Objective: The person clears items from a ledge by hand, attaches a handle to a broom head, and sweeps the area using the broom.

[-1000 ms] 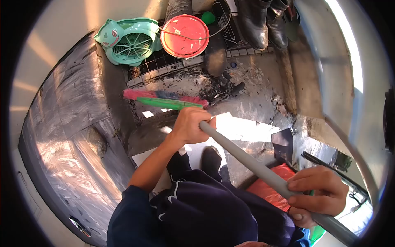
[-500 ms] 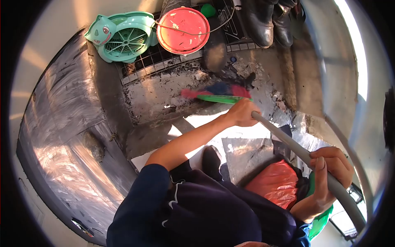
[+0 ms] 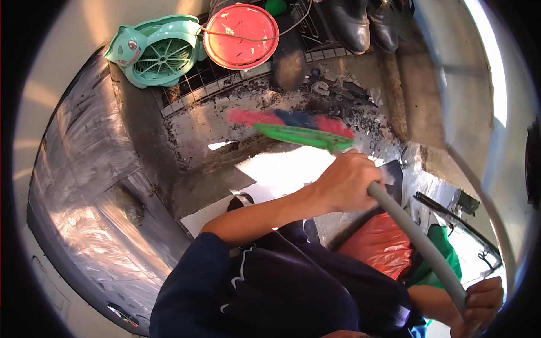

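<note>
While the left hand [image 3: 350,181] and right hand [image 3: 479,307] curled closed round its grey pole [image 3: 420,239], the broom [image 3: 298,135] slanted over the stained floor [image 3: 205,123].
The smooth pole ran diagonally from the person's right, away to the green plastic head [image 3: 282,133], whose pink and blue bristles [image 3: 293,118] pointed toward scattered dark debris [image 3: 352,93].

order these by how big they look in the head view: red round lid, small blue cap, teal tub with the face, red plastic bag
1. Teal tub
2. Red round lid and red plastic bag: too alike to rank
3. Blue cap
</note>
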Demonstrator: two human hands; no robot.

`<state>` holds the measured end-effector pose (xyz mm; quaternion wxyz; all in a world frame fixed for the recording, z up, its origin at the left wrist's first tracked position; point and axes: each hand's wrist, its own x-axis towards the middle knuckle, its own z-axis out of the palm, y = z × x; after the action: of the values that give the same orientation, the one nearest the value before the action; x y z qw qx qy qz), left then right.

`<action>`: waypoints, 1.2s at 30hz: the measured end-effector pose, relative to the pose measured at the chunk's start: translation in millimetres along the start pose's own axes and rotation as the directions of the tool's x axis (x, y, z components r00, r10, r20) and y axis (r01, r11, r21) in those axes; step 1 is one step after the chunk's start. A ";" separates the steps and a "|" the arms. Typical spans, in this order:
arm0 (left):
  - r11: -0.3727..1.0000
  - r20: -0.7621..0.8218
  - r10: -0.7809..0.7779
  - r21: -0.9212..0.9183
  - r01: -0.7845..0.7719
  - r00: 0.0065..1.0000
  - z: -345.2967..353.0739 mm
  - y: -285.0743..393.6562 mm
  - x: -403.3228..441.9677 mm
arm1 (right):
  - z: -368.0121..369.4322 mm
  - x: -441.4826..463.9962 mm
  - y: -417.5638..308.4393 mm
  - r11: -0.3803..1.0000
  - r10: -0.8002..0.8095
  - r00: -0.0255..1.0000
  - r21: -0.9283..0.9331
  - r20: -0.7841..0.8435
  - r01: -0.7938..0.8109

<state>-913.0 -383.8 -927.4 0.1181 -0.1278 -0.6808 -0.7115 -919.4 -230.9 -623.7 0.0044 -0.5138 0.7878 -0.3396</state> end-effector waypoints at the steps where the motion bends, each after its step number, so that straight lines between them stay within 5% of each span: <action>1: 0.999 -0.001 -0.028 0.043 0.028 1.000 -14.5 2.6 -11.4 | -10.6 -19.8 -3.2 0.995 0.099 0.994 0.020 0.044 -0.100; 3: 0.982 -0.030 -0.102 0.155 0.106 0.994 -36.7 -2.3 -34.3 | -5.2 -51.4 -1.4 0.978 0.194 0.979 0.066 0.058 -0.198; 5: 0.968 -0.058 -0.145 0.199 0.153 0.988 -59.3 -12.8 -57.0 | 74.2 4.6 21.9 0.988 0.096 0.992 0.128 -0.080 -0.085; 7: 0.946 -0.121 -0.193 0.241 0.218 0.974 -75.1 -30.2 -76.3 | 89.1 30.1 34.6 0.942 0.262 0.953 0.177 0.150 -0.287; 9: 0.916 -0.092 -0.311 0.236 0.324 0.946 -81.2 -58.6 -90.5 | 109.6 28.5 50.1 0.934 0.303 0.936 0.140 0.181 -0.329; 13: 0.983 -0.029 -0.143 0.111 0.146 0.989 -31.7 -101.7 -73.3 | 105.6 27.9 41.7 0.932 0.361 0.917 -0.044 0.170 -0.359; 18: 0.998 0.184 -0.051 -0.016 0.055 0.982 50.6 -141.1 8.0 | 96.1 20.6 29.9 0.824 0.456 0.888 -0.346 -0.067 -0.449; 22: 0.998 0.189 -0.024 -0.045 0.033 0.982 71.7 -90.9 37.3 | 69.5 10.5 11.0 0.782 0.391 0.889 -0.424 -0.236 -0.457; 26: 0.998 0.195 -0.024 -0.053 0.035 0.980 50.4 -20.5 21.8 | -5.6 -33.9 -6.0 0.943 0.180 0.941 -0.221 -0.286 -0.247; 27: 0.999 0.165 -0.023 -0.036 0.029 0.986 37.9 -6.2 13.0 | -4.7 -38.0 -8.8 0.922 0.079 0.909 -0.317 -0.410 -0.223; 29: 1.000 0.098 -0.014 0.001 0.014 0.995 5.7 15.1 -8.1 | -14.7 -33.0 -8.7 0.998 -0.059 0.976 0.006 -0.210 0.061; 36: 0.936 -0.140 -0.221 0.246 0.251 0.965 -106.3 -16.1 -95.1 | 111.5 39.1 27.5 0.977 0.121 0.993 0.179 -0.006 -0.118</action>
<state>-831.4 -489.9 -979.4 0.0850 0.0111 -0.7716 -0.6303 -920.4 -315.1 -710.9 0.0644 -0.4601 0.7837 -0.4123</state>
